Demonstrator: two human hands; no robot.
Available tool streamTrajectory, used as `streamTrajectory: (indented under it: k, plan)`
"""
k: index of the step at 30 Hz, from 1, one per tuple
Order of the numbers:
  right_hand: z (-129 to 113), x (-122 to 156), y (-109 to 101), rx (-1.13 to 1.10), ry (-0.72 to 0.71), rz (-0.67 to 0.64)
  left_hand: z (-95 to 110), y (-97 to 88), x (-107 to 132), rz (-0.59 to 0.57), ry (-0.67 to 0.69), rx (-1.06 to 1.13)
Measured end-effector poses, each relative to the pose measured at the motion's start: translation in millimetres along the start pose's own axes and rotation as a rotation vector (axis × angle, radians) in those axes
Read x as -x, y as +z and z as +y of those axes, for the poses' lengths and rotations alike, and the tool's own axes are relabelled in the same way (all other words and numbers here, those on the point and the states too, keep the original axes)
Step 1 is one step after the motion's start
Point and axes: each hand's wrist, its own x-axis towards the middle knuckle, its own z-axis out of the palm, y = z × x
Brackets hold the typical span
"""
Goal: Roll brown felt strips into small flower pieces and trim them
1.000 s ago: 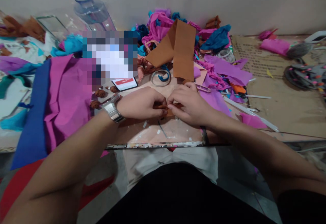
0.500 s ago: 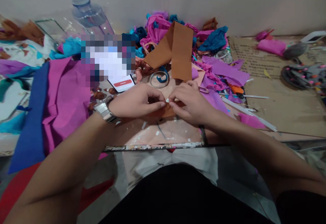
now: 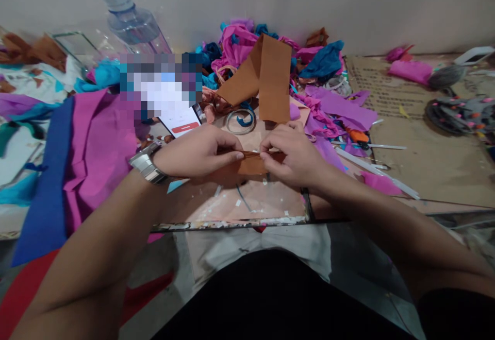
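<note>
My left hand point(image 3: 197, 150) and my right hand point(image 3: 292, 155) meet over a worn board point(image 3: 232, 203), both pinching a small piece of brown crepe paper point(image 3: 253, 164) between thumb and fingers. The paper's top edge is gathered into a thin fold stretched between the two hands. A silver watch point(image 3: 146, 164) sits on my left wrist. Behind the hands a longer folded strip of brown crepe paper point(image 3: 266, 74) stands up from the pile.
Heaps of pink, purple and blue crepe paper point(image 3: 96, 144) cover the table left and back. A water bottle point(image 3: 129, 18) lies at the back left. A tape roll point(image 3: 240, 120), small brown paper buds point(image 3: 169, 138), white sticks point(image 3: 381, 167) and cardboard point(image 3: 421, 144) lie around.
My hands have drawn slightly apart, stretching the brown piece between them, and the left hand has shifted a little to the left. The view has dipped slightly.
</note>
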Motion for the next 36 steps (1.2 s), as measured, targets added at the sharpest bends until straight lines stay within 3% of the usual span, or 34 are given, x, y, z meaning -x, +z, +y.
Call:
streamTrajectory:
  k: [11, 18, 24, 30, 36]
  plan:
    - [7.5, -0.3, -4.7, 0.033, 0.029, 0.064, -18.0, -20.5, 8.2, -0.137, -0.041, -0.140]
    - [32.6, -3.6, -24.4, 0.086, 0.092, 0.177, -22.9, -34.8, 16.9, -0.045, -0.157, -0.095]
    - [42.0, -5.4, -28.0, 0.075, 0.118, 0.229, -31.6, -45.6, 26.1, -0.013, -0.158, -0.134]
    - [16.4, -4.3, -5.8, 0.031, -0.026, 0.036, -11.4, -26.6, 14.8, 0.012, -0.084, -0.172]
    - [1.6, -2.4, 7.6, 0.011, -0.090, -0.058, 3.0, 2.4, -2.8, -0.098, 0.005, -0.079]
